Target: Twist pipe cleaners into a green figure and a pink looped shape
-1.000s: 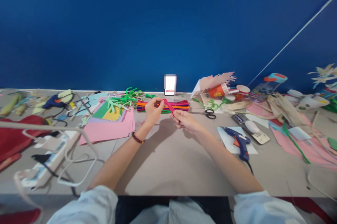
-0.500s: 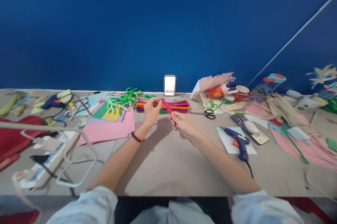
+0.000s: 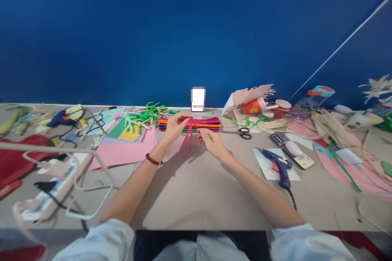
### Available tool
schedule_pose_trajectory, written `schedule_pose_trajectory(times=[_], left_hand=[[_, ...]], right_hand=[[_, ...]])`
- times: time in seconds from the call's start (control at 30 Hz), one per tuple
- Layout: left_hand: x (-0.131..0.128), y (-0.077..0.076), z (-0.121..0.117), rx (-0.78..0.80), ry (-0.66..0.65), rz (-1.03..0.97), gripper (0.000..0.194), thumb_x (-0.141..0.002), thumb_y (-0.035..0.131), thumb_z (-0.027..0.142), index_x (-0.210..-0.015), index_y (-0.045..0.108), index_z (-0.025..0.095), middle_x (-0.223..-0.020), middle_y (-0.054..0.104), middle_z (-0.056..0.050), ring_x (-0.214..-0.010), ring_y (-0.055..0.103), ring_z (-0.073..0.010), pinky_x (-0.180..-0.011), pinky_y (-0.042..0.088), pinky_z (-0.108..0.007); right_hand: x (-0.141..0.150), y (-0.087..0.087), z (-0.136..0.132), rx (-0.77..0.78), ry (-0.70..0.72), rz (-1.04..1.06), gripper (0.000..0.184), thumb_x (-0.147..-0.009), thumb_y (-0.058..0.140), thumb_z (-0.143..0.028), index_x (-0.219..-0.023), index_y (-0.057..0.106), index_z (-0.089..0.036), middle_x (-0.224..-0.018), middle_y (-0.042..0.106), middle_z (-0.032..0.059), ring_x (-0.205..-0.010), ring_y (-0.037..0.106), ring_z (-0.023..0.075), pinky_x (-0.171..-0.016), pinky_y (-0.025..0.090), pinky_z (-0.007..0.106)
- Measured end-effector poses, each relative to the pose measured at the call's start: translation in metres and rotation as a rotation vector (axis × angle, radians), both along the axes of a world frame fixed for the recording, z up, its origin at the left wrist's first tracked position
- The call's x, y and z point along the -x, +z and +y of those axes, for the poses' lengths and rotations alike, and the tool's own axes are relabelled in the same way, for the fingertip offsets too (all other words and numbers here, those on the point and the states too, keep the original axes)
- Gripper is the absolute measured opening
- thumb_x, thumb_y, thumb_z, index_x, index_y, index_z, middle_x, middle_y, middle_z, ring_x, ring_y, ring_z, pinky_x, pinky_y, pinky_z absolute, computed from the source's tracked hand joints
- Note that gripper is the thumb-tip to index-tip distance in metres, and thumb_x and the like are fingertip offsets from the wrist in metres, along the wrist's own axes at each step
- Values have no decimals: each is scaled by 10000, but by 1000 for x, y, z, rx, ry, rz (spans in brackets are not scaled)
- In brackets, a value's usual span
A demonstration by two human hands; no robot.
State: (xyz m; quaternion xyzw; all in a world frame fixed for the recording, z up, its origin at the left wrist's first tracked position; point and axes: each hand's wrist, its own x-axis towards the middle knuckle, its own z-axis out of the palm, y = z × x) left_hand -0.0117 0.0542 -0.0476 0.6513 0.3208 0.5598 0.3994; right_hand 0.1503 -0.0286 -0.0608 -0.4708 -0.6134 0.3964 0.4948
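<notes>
1. Left hand [image 3: 176, 127]: thumb and fingertips pinched together, no real gap, gripping the top of some pink strands [image 3: 191, 124]. Beaded bracelet [image 3: 154, 159] on that wrist.
2. Right hand [image 3: 212, 141]: fingers curled in, thumb and index nearly closed on one of the same pink strands, just right of and slightly nearer than my left. Exact finger contact too small to tell.
3. Pink strands: up off the table [image 3: 196, 199], between my hands, joined at the top; two tails hang free toward the near side, splayed, and another slants to my right hand.
4. Multicoloured bundle of fuzzy sticks [image 3: 210, 125]: lying crosswise on the table just beyond my hands, partly covered by them.
5. Scissors [image 3: 239, 132]: right of the bundle, black handles to the right.
6. Lit phone [image 3: 197, 99]: upright at the far edge, by the blue wall [image 3: 196, 32].
7. Left side: green fuzzy pieces [image 3: 148, 114] far, over coloured cards; pink paper [image 3: 122, 155] on the near side of those. White power strip [image 3: 58, 191] nearer left, by red cloth [image 3: 27, 150].
8. Right side: blue glue gun [image 3: 280, 167] on a pale sheet [image 3: 266, 170]; second phone [image 3: 306, 161] beyond it with a white rounded item [image 3: 293, 148] on top.
9. Red paper cup [image 3: 253, 106]: far right, tipped on its side.
</notes>
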Motion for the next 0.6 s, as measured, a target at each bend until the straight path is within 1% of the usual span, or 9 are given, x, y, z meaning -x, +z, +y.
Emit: schedule_pose_trajectory(times=[0.1, 0.17, 0.2, 0.27, 0.33, 0.4, 0.47, 0.6], left_hand=[[-2, 0, -1, -71, -65, -9, 91, -734, 677, 271, -769, 690, 188, -860, 648, -61, -847, 608, -163, -776, 498, -297], [-4, 0, -3, -77, -106, -34, 93, -727, 697, 287, -749, 691, 197, -861, 628, -58, -869, 596, -167, -795, 489, -306], [-5, 0, -4, -68, -122, -47, 101, -721, 707, 297, -743, 691, 199, -855, 618, -55, -865, 592, -165, -786, 489, -303], [-7, 0, -7, -36, -157, -69, 122, -716, 720, 315, -746, 688, 200, -844, 603, -48, -834, 588, -156, -745, 491, -290], [-10, 0, -10, -19, -187, -73, 146, -721, 719, 334, -752, 681, 197, -834, 598, -45, -799, 587, -150, -704, 491, -277], [-12, -1, -12, -39, -174, -33, 162, -736, 705, 349, -762, 676, 192, -820, 601, -46, -779, 586, -150, -685, 487, -272], [-13, 0, -15, -102, -125, 41, 164, -765, 676, 353, -780, 675, 189, -810, 609, -49, -772, 586, -152, -684, 485, -271], [-14, 4, -23, -326, 9, 224, 138, -841, 590, 302, -873, 677, 199, -868, 642, -62, -838, 599, -166, -761, 487, -301]], right_hand=[[-9, 7, 2, -104, -131, -78, 236, -859, 518, -406, -820, 632, -203, -813, 638, 50, -722, 563, 178, -676, 433, 289], [-12, 11, 3, -142, -171, -79, 190, -828, 567, -375, -871, 637, -204, -855, 642, 50, -745, 565, 175, -698, 433, 289], [-12, 12, 4, -130, -160, -58, 193, -813, 586, -371, -889, 639, -202, -880, 645, 52, -769, 572, 177, -712, 437, 290], [-12, 14, 5, -48, -94, 19, 222, -785, 615, -382, -901, 641, -195, -901, 650, 55, -804, 584, 178, -728, 446, 291], [-11, 15, 6, 41, -17, 113, 250, -760, 637, -407, -885, 634, -190, -868, 650, 44, -793, 589, 171, -729, 452, 290], [-10, 16, 6, 80, 18, 184, 273, -730, 659, -435, -845, 625, -190, -806, 638, 25, -750, 579, 157, -708, 453, 282], [-9, 17, 6, 105, 13, 226, 303, -696, 681, -461, -809, 617, -187, -741, 614, 10, -684, 556, 141, -656, 444, 266], [-10, 16, 7, 172, -16, 268, 334, -663, 703, -475, -774, 603, -176, -681, 586, 3, -611, 531, 124, -586, 418, 247]])
